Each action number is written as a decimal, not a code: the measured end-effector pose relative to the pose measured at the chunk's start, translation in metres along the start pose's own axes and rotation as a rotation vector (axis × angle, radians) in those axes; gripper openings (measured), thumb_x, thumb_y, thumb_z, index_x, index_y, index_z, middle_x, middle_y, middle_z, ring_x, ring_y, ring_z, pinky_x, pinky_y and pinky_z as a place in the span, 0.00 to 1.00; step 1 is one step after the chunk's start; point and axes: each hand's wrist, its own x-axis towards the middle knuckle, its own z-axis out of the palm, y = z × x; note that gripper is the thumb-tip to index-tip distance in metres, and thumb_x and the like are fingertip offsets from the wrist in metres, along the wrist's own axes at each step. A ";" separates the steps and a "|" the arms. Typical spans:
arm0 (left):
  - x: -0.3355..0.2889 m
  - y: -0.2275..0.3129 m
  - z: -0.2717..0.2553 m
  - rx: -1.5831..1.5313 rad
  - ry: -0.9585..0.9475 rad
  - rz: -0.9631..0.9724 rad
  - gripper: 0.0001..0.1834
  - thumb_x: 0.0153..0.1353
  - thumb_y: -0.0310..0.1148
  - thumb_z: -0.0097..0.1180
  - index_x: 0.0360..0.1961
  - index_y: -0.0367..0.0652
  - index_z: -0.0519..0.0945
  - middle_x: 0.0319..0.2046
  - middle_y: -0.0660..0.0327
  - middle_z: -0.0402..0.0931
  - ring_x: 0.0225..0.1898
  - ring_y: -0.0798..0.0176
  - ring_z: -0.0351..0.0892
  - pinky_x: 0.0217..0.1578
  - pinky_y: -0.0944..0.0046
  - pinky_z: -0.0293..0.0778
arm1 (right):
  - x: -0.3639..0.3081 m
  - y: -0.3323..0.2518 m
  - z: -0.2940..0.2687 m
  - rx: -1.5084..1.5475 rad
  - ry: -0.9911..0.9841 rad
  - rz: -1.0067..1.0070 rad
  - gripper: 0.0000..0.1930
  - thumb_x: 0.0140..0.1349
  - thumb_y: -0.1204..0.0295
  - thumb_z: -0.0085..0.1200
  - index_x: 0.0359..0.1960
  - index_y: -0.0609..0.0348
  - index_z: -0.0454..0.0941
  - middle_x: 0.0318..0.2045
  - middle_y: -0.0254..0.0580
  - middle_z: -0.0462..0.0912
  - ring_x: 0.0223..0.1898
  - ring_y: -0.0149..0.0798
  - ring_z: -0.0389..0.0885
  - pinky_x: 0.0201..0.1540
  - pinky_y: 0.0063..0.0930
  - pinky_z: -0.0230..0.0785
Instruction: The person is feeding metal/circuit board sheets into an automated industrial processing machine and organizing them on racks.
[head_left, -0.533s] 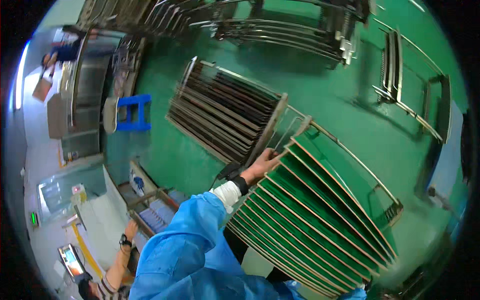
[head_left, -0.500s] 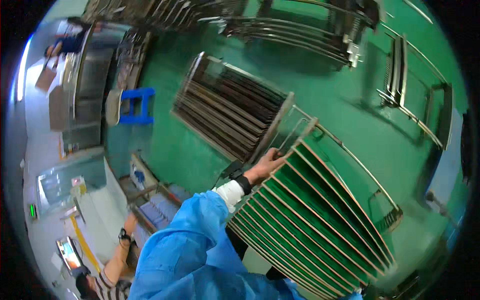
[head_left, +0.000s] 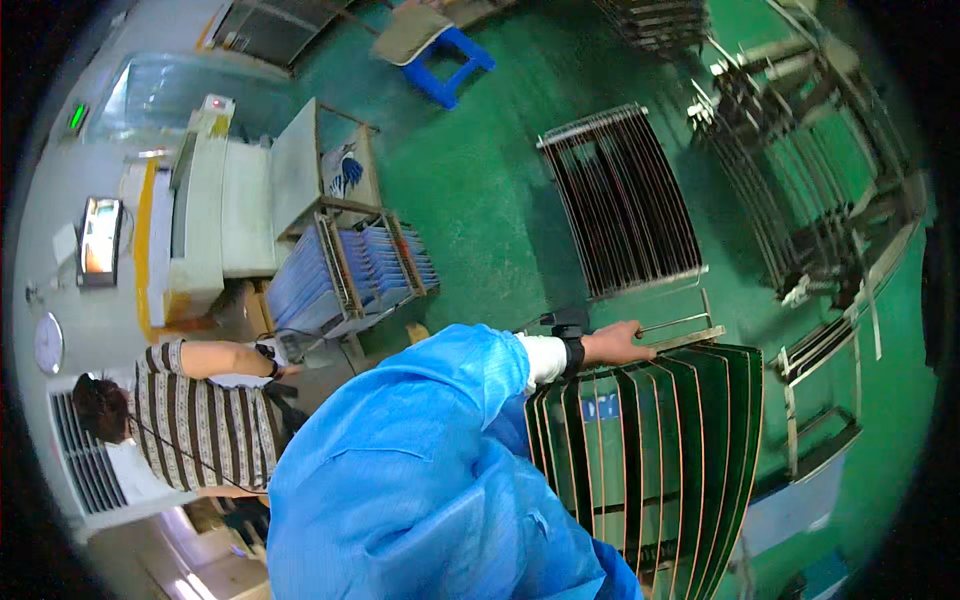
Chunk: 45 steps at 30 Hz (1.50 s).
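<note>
Metal rack of thin dark-green panels with copper-coloured edges fills the near right of the scene, its panels standing on edge side by side. At its far end is the bare left hand, back of the hand upward, fingers curled in a closed grip on the pale metal end bar. The left arm slants in from the near edge under a loose bright-blue sleeve, then stretches to the right through a white cuff and a black wristband. The right hand is out of view, so I cannot tell its state. Farther off, a dark close-slatted metal rack sits on the green floor; on the left is a person in a striped shirt
</note>
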 end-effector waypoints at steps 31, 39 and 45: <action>-0.300 -0.177 -0.304 -0.484 0.735 -0.001 0.31 0.47 0.49 0.61 0.38 0.25 0.77 0.38 0.39 0.79 0.41 0.45 0.81 0.43 0.53 0.74 | -0.185 -0.214 0.320 -0.576 -0.354 -0.405 0.17 0.61 0.55 0.54 0.42 0.53 0.75 0.31 0.37 0.75 0.32 0.36 0.75 0.33 0.34 0.69; -0.273 -0.290 -0.377 -0.594 0.930 0.010 0.26 0.50 0.49 0.62 0.28 0.32 0.74 0.22 0.54 0.73 0.26 0.61 0.72 0.27 0.56 0.67 | -0.181 -0.273 0.468 -0.710 -0.445 -0.397 0.17 0.61 0.54 0.54 0.41 0.52 0.75 0.29 0.37 0.75 0.31 0.36 0.75 0.32 0.34 0.70; -0.327 -0.324 -0.492 -0.665 0.917 -0.026 0.34 0.50 0.50 0.60 0.41 0.23 0.76 0.38 0.37 0.78 0.41 0.42 0.79 0.43 0.54 0.73 | -0.188 -0.294 0.588 -0.711 -0.456 -0.378 0.16 0.61 0.53 0.54 0.41 0.52 0.76 0.28 0.37 0.76 0.30 0.36 0.76 0.31 0.34 0.70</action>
